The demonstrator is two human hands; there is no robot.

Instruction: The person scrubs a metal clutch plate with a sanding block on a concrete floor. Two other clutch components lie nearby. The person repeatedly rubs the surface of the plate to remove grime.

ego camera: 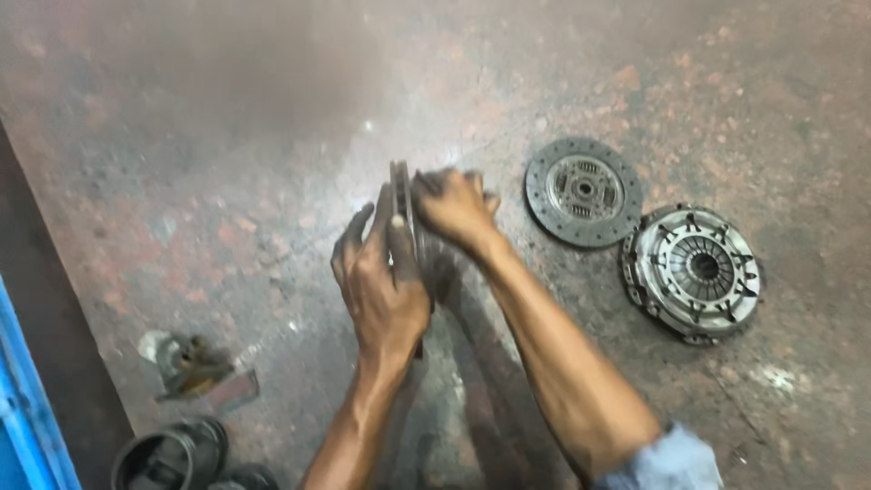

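Both of my hands hold a dark round metal disc (400, 186) standing on its edge on the stained floor. My left hand (381, 281) presses flat against its near face, fingers spread. My right hand (456, 207) grips its far side near the top. Most of the disc is hidden between my hands and blurred.
A clutch friction disc (583, 191) lies flat on the floor to the right, with a clutch pressure plate (694, 270) just beyond it. At the lower left are a small rusty part (192, 363), a dark ring-shaped part (172, 451) and a blue edge (27, 408).
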